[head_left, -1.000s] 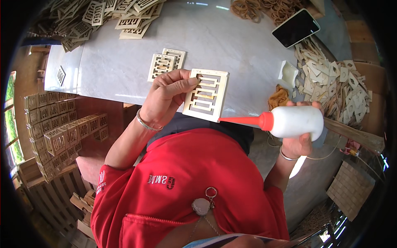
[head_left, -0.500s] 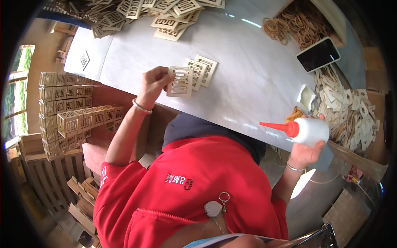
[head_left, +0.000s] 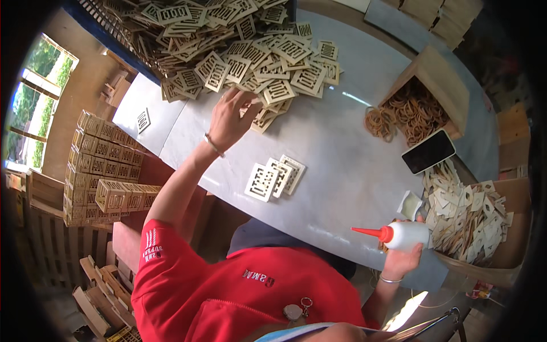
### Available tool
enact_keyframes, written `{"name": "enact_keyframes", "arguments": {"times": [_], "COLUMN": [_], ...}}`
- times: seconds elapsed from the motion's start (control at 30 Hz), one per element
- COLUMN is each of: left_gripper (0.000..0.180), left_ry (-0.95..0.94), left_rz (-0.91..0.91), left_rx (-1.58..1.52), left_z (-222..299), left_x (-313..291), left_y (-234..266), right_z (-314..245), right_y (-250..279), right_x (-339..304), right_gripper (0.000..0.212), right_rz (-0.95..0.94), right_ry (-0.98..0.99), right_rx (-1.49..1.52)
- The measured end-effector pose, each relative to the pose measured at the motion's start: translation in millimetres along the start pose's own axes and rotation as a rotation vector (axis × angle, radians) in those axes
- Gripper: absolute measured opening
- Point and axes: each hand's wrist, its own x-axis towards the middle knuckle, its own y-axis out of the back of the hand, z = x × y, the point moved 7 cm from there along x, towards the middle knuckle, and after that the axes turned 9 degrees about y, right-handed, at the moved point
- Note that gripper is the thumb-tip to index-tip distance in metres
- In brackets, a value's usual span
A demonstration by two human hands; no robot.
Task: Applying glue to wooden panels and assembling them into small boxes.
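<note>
slotted wooden panels [head_left: 261, 182] lie in an overlapping group of three near the front edge of the table [head_left: 336, 188], with a far larger heap [head_left: 250, 60] of the same kind behind them, against a dark blue crate [head_left: 105, 43]. judging by how things lie, those three are set apart and most of the work is left in the heap; the slotted boxes [head_left: 102, 171] stacked to the left look like finished pieces. a lone panel [head_left: 143, 120] rests at the table's left end.

the left hand [head_left: 233, 117] is at the heap's near edge, fingers bent and thumb close to them; whether its grip has hold of a panel cannot be told. the right hand [head_left: 402, 262] has its grip wrapped around a white bottle [head_left: 409, 235], red nozzle pointing left, by the table's front edge.

the widest bare room is between the three panels and the phone [head_left: 428, 151]. the right side is tighter: rubber bands [head_left: 421, 117], a small white tray [head_left: 409, 205] and thin wooden pieces [head_left: 470, 219] crowd it. the three panels sit close enough to the front edge that a sleeve might catch them.
</note>
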Motion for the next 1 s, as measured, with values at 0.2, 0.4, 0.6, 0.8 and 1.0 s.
{"name": "enact_keyframes", "arguments": {"times": [0.2, 0.4, 0.6, 0.8, 1.0], "left_gripper": [0.024, 0.069, 0.087, 0.099, 0.099], "left_ry": [-0.295, 0.179, 0.285, 0.338, 0.335], "left_rz": [0.092, -0.323, -0.4, -0.413, -0.141], "left_rx": [0.184, 0.636, 0.754, 0.66, 0.472], "left_z": [20, 8, 13, 0, -7], "left_x": [121, 173, 164, 164, 152], "left_y": [-43, -77, -96, -104, -89], "right_z": [2, -5, -3, -8, -19], "right_y": [2, 8, 5, 11, 11], "right_x": [6, 7, 8, 6, -7], "right_gripper": [0.072, 0.07, 0.069, 0.07, 0.07], "right_rz": [-0.081, -0.04, 0.041, 0.03, 0.086], "right_ry": [0.038, 0.052, 0.029, 0.062, 0.089], "right_rx": [0.149, 0.136, 0.094, 0.082, 0.056]}}
